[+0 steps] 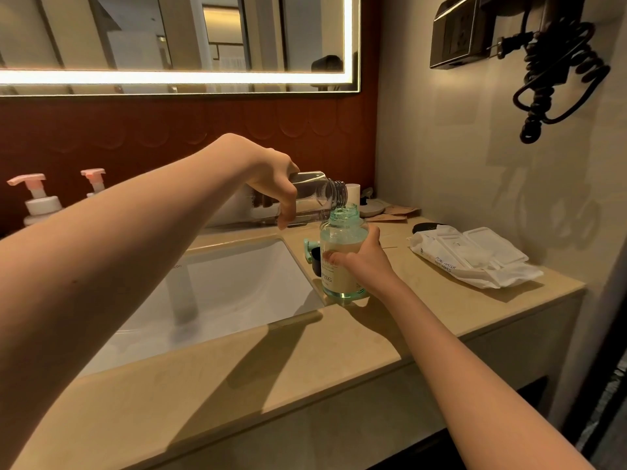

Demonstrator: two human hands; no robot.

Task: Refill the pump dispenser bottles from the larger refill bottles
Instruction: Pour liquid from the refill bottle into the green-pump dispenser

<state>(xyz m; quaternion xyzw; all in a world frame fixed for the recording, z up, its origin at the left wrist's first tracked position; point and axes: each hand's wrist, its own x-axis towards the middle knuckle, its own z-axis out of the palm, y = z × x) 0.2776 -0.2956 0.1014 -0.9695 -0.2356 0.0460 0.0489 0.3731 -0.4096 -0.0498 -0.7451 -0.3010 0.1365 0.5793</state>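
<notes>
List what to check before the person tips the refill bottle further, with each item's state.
1. Mouth of clear refill bottle above neck of teal bottle: ok.
2. Grip of left hand round the refill bottle: ok.
3. Hold by right hand, teal bottle upright on counter: ok.
4. Removed pump head lies behind the teal bottle: ok.
5. Room left in the teal bottle: cannot tell, label hides level.
6. Footing: not ok, perhaps; base stands at the sink edge.
</notes>
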